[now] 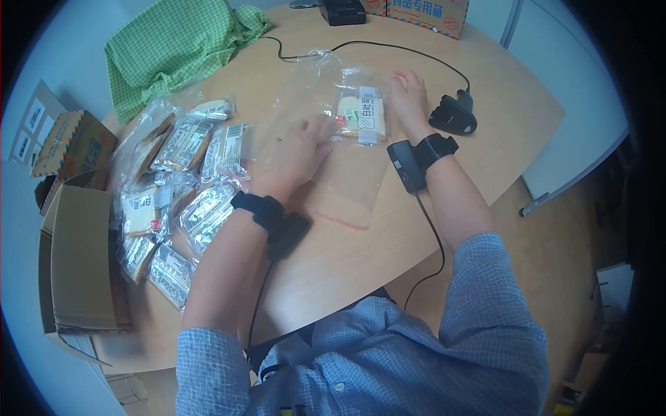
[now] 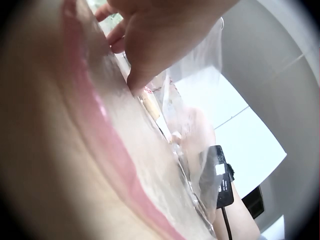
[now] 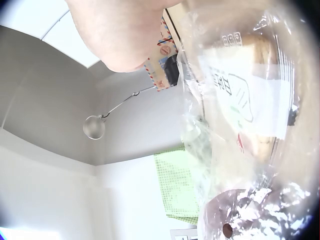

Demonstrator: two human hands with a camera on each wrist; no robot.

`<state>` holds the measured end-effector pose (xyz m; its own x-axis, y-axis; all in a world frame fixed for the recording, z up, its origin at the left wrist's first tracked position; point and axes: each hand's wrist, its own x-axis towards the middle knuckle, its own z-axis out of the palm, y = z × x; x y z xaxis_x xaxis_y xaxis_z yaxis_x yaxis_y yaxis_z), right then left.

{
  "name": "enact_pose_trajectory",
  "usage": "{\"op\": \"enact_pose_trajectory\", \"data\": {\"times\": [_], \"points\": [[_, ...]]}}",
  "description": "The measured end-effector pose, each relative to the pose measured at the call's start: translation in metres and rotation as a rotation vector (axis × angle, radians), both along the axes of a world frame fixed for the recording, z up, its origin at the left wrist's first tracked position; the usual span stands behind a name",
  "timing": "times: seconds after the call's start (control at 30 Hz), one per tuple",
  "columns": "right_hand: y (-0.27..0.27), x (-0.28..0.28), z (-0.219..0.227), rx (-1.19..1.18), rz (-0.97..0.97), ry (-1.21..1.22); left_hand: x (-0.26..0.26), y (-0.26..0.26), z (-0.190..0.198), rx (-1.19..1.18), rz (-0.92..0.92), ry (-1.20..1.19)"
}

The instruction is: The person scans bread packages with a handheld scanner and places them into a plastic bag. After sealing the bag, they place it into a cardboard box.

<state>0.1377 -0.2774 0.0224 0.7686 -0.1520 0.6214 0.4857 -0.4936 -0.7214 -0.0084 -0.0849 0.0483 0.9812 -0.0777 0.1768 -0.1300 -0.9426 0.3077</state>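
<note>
A wrapped slice of white bread lies within a large clear plastic bag that has a red strip along its near end. My left hand rests on the bag, its fingertips by the packet's left edge. In the left wrist view the same hand has its fingers extended over the film, beyond the pink strip. Just right of the packet is my right hand, fingers loosely bent, gripping nothing visible. The right wrist view shows that hand beside the packet.
Several wrapped bread packets lie in clear plastic at the left, beside an open cardboard box. A green checked cloth is at the back left. A black scanner with a cable lies right of my right hand.
</note>
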Motion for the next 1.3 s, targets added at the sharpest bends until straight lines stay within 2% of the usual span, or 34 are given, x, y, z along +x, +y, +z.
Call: {"op": "enact_pose_trajectory", "data": {"times": [0.03,0.07,0.17,0.23,0.33,0.47,0.53,0.57,0.6,0.67,0.7,0.77,0.83,0.87,0.9,0.97,1.03,1.1,1.13,1.17,1.23,1.3], "points": [[0.001,0.0,0.001,0.008,0.011,-0.022,-0.005,-0.002,0.01,0.052,-0.019,-0.077],[0.0,-0.001,0.003,-0.055,0.01,0.018,0.003,0.001,0.002,0.016,0.027,-0.082],[0.0,-0.002,0.005,-0.062,0.019,-0.006,0.012,0.001,0.001,0.125,0.025,-0.008],[0.001,-0.004,0.005,-0.035,-0.004,0.001,0.021,0.006,-0.008,0.191,-0.193,-0.224],[0.001,-0.003,0.005,0.062,0.003,0.004,0.03,0.004,-0.016,0.273,-0.266,-0.171],[-0.002,-0.002,0.006,0.067,0.02,0.026,0.028,0.002,-0.024,0.411,-0.23,-0.27],[-0.003,-0.003,0.006,-0.074,0.016,-0.007,0.02,-0.005,-0.023,0.306,-0.066,-0.164],[-0.003,-0.005,0.007,-0.127,0.039,-0.033,0.022,-0.005,-0.028,0.307,-0.055,-0.158],[-0.003,-0.006,0.008,-0.067,0.122,0.009,0.025,-0.005,-0.034,0.376,-0.079,-0.162],[-0.002,0.0,0.002,-0.154,0.18,-0.111,0.021,-0.008,-0.033,0.443,-0.061,-0.15],[-0.002,0.002,-0.001,-0.192,0.223,-0.146,0.017,-0.011,-0.031,0.364,-0.043,-0.062],[0.001,0.013,-0.004,-0.194,0.38,-0.116,0.001,-0.011,-0.019,0.189,0.036,0.017],[0.004,0.013,-0.004,-0.261,0.516,-0.118,-0.023,-0.018,-0.012,0.241,0.044,-0.097],[0.004,0.011,0.001,-0.35,0.56,-0.142,-0.039,-0.023,-0.008,0.393,-0.003,-0.19],[0.007,0.008,0.002,-0.345,0.592,-0.137,-0.056,-0.021,-0.004,0.34,-0.101,-0.141],[0.007,-0.001,0.002,-0.436,0.58,-0.127,-0.094,-0.009,0.019,0.088,-0.305,0.038],[0.007,-0.007,0.005,-0.448,0.6,-0.065,-0.128,0.02,0.044,-0.165,-0.294,0.236],[0.009,-0.015,0.01,-0.465,0.612,0.0,-0.152,0.056,0.053,-0.129,-0.125,0.182],[0.011,-0.02,0.015,-0.486,0.617,0.029,-0.16,0.073,0.052,-0.041,-0.064,0.062],[0.011,-0.024,0.016,-0.507,0.62,0.056,-0.168,0.089,0.044,-0.042,-0.068,0.068],[0.014,-0.03,0.019,-0.557,0.559,0.007,-0.18,0.11,0.03,0.296,0.106,-0.045],[0.02,-0.045,0.028,-0.472,0.585,0.012,-0.186,0.12,0.026,0.214,0.098,0.005]]}}
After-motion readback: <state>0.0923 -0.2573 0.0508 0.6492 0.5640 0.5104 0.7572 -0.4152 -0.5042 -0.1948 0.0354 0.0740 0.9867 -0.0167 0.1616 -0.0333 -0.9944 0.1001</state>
